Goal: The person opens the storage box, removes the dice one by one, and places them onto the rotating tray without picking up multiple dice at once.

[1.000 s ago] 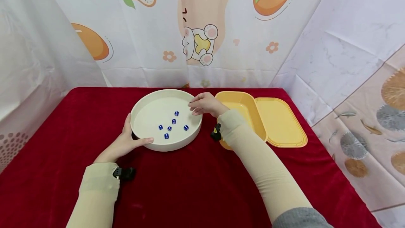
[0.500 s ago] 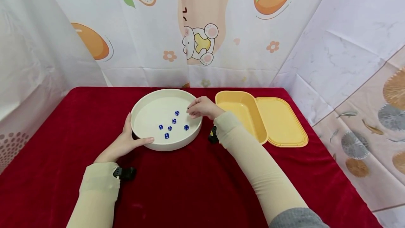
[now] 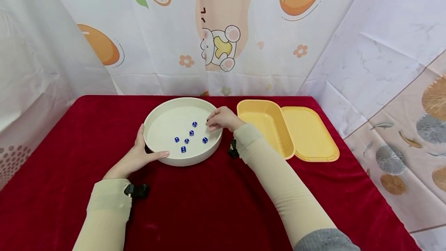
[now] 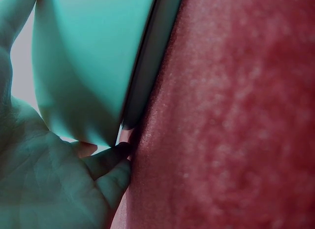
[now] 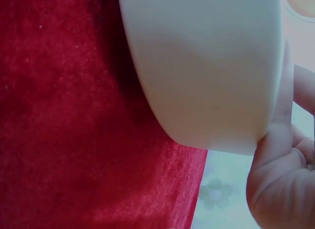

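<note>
A round cream tray (image 3: 186, 162) with a raised wall stands on the table, and several blue dice (image 3: 191, 133) lie scattered on its floor. My left hand (image 3: 134, 160) holds the tray at its near left, the thumb lying over the rim. In the left wrist view, fingers (image 4: 110, 165) reach the tray's lower edge. Over the tray's right rim, my right hand (image 3: 223, 118) has its fingertips drawn together inside, pinching a small dark die (image 3: 207, 121) that is mostly hidden. The right wrist view shows the tray's outer wall (image 5: 206, 81) beside that hand.
Right of the tray sits a yellow rectangular container (image 3: 266, 123), partly behind my right forearm. Its matching flat yellow lid (image 3: 310, 134) lies against its right side. Red cloth (image 3: 195, 204) covers the table, and a printed curtain (image 3: 156, 49) hangs behind the far edge.
My right hand has moved slightly left and down at the tray's rim, and its spread fingers have come together in a pinch. The left hand, tray and visible dice have stayed put.
</note>
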Demonstrator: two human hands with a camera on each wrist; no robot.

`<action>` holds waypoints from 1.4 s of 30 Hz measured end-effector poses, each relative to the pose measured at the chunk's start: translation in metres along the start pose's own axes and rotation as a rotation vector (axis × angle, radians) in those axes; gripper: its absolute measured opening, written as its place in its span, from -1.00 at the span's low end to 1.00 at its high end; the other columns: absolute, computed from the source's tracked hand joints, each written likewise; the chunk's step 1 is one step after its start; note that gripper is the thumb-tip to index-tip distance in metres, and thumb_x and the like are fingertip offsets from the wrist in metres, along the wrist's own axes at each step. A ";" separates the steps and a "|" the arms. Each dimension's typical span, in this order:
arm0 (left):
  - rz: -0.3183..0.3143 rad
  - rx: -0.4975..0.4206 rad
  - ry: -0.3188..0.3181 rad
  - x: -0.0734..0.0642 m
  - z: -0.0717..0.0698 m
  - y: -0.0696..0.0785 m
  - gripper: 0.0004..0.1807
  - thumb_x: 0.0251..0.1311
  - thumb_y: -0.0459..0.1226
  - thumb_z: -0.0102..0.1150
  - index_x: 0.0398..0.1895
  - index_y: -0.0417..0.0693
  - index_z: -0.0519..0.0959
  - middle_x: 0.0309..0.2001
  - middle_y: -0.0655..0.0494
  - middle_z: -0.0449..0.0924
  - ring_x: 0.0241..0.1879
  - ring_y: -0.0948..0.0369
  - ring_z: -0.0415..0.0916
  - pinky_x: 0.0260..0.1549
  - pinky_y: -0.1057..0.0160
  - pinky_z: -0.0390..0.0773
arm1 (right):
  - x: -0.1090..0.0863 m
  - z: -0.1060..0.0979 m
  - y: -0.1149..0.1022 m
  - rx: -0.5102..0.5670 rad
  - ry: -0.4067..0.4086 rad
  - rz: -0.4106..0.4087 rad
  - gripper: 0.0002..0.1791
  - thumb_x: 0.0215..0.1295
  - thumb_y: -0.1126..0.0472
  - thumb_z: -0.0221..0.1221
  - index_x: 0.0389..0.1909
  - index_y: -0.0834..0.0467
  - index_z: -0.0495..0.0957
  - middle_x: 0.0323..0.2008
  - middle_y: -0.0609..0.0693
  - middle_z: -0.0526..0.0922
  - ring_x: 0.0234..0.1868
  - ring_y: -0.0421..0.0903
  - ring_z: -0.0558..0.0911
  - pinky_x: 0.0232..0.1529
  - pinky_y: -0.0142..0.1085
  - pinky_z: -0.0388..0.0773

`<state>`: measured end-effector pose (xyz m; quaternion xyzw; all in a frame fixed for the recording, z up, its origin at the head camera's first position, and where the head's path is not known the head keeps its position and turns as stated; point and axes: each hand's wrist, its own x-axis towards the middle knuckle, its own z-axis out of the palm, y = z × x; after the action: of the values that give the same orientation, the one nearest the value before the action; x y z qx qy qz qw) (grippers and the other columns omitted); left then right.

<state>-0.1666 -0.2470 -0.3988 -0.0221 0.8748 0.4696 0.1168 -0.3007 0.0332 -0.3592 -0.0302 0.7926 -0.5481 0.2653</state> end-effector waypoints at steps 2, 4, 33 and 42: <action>0.000 -0.005 0.000 0.000 0.000 0.000 0.46 0.09 0.07 0.39 0.48 0.12 -0.76 0.58 -0.18 -0.61 0.55 -0.22 -0.41 0.35 -0.47 -0.13 | 0.001 0.000 0.001 0.004 0.002 0.000 -0.74 0.23 0.43 0.29 -0.07 0.43 0.60 -0.39 0.16 0.69 -0.62 -0.20 0.68 -0.38 -0.36 0.69; 0.003 -0.010 0.002 0.000 0.001 0.001 0.46 0.09 0.06 0.39 0.48 0.12 -0.75 0.58 -0.19 -0.59 0.55 -0.22 -0.39 0.36 -0.46 -0.12 | 0.001 -0.001 0.001 0.007 0.004 0.000 -0.73 0.22 0.43 0.29 -0.06 0.43 0.60 -0.41 0.14 0.68 -0.62 -0.19 0.68 -0.39 -0.36 0.68; 0.006 0.025 -0.008 0.006 -0.001 0.001 0.48 0.09 0.11 0.38 0.48 0.05 -0.77 0.56 -0.19 -0.67 0.55 -0.23 -0.50 0.35 -0.48 -0.14 | -0.015 -0.013 0.002 0.153 0.006 -0.107 -0.67 0.29 0.39 0.24 0.04 0.44 0.56 0.04 0.42 0.62 -0.49 -0.17 0.69 -0.37 -0.36 0.70; 0.020 0.035 0.001 0.005 -0.002 0.002 0.49 0.08 0.12 0.39 0.47 0.03 -0.78 0.55 -0.19 -0.69 0.55 -0.22 -0.52 0.36 -0.46 -0.15 | -0.030 -0.022 0.000 0.200 0.030 -0.165 -0.62 0.30 0.37 0.24 0.08 0.47 0.51 0.09 0.49 0.55 -0.45 -0.16 0.69 -0.26 -0.32 0.72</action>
<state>-0.1716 -0.2474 -0.3973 -0.0115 0.8831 0.4553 0.1123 -0.2847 0.0626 -0.3419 -0.0604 0.7327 -0.6448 0.2090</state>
